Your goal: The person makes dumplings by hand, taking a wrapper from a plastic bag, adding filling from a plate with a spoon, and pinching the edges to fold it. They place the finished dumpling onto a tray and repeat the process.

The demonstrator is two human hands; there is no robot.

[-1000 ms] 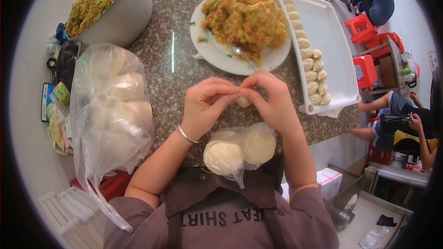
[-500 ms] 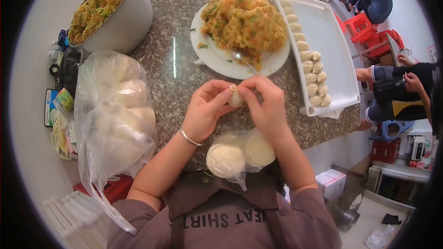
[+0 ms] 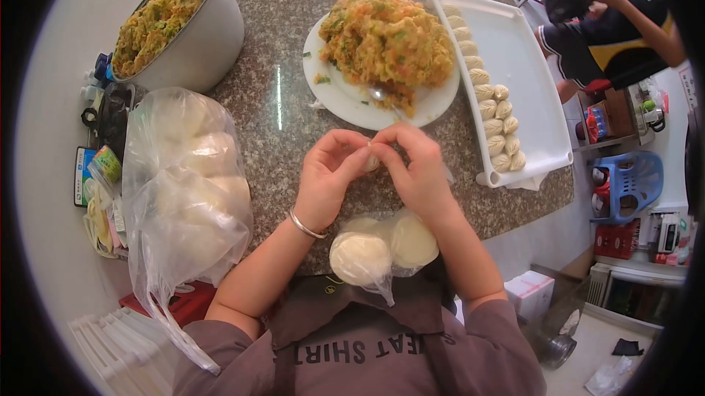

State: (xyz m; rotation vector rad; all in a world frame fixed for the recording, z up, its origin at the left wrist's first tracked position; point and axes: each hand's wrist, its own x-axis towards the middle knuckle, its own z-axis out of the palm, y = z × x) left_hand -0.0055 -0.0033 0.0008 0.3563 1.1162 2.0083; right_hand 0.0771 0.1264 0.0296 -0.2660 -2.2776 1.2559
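Between my two hands is a small dumpling [image 3: 372, 162], mostly covered by the fingers. My left hand [image 3: 332, 168] wears a bangle at the wrist and cups the dumpling from the left. The fingertips of my right hand [image 3: 413, 167] pinch its top edge. Just below the hands, round dumpling wrappers [image 3: 360, 258] lie in clear plastic at the table's near edge. Beyond the hands stands a white plate [image 3: 334, 106] heaped with orange and green filling [image 3: 389, 43], with a spoon [image 3: 378, 92] stuck in it.
A white tray [image 3: 525, 73] at the right holds pleated dumplings [image 3: 496, 128] along its left side. A large metal pot [image 3: 198, 36] of filling stands at far left, above a plastic bag of pale rounds [image 3: 194, 175]. Another person [image 3: 609, 36] is beyond the tray.
My fingers have closed in over the top of the dumpling, which showed an open rim before. The person beyond the tray has moved farther back, hiding the seated one.
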